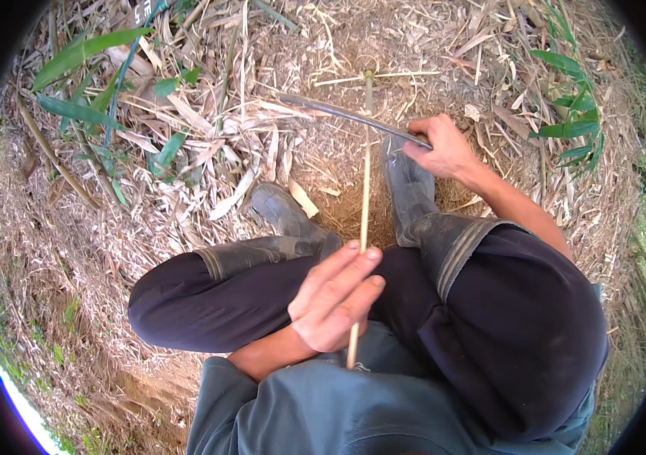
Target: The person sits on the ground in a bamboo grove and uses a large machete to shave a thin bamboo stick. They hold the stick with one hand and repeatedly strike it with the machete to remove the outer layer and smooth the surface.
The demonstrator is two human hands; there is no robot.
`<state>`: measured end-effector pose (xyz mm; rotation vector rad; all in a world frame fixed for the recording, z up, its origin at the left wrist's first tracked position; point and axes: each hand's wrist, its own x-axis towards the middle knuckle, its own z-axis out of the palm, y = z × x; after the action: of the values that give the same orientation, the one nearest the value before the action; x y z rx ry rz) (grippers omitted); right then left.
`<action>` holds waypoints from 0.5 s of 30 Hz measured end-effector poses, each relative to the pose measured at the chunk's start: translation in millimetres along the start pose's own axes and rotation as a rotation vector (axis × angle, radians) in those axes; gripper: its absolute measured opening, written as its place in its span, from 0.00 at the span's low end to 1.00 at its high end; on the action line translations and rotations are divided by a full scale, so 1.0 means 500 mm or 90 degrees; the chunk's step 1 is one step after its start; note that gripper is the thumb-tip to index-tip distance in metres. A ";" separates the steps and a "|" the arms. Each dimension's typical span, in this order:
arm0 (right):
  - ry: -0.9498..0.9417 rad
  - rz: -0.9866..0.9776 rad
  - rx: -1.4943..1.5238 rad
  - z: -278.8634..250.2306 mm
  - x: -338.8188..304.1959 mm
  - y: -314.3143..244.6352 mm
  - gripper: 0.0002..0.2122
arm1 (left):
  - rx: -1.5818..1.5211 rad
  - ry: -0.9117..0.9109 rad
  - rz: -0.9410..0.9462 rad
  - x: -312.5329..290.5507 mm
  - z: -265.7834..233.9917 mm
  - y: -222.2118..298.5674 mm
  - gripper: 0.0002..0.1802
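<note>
Right hand (pixel 440 148) clenched on blade (pixel 338 111); left hand (pixel 330 299) laid over pale stick (pixel 365 189).
Right arm reaches out right of the stick, fist round the blade's end, blade slanting across the stick's far part; can't tell contact. Left arm comes in from the stick's left, fingers extended over its near part; can't tell if the thumb closes underneath. Dry litter (pixel 202 197) around the stick, bent legs (pixel 512 326) either side, grey boots (pixel 285 216) flanking its middle, green leaves (pixel 88 57) well left, thin twig (pixel 406 73) crosswise near its far tip.
</note>
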<state>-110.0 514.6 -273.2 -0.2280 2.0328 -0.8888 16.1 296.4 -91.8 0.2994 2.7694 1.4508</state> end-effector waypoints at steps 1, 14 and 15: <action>0.008 0.010 0.037 0.005 0.007 -0.005 0.17 | -0.002 0.039 -0.024 0.002 0.000 0.001 0.06; -0.068 -0.341 0.008 -0.040 -0.057 -0.073 0.11 | 0.013 0.113 -0.005 -0.027 -0.004 0.023 0.19; -0.075 -0.411 0.024 -0.042 -0.060 -0.073 0.11 | 0.026 0.108 -0.001 -0.031 -0.008 0.021 0.19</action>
<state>-114.5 512.7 -221.6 -0.9281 1.8462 -1.2634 32.7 296.4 -82.0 0.1815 2.9326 1.4864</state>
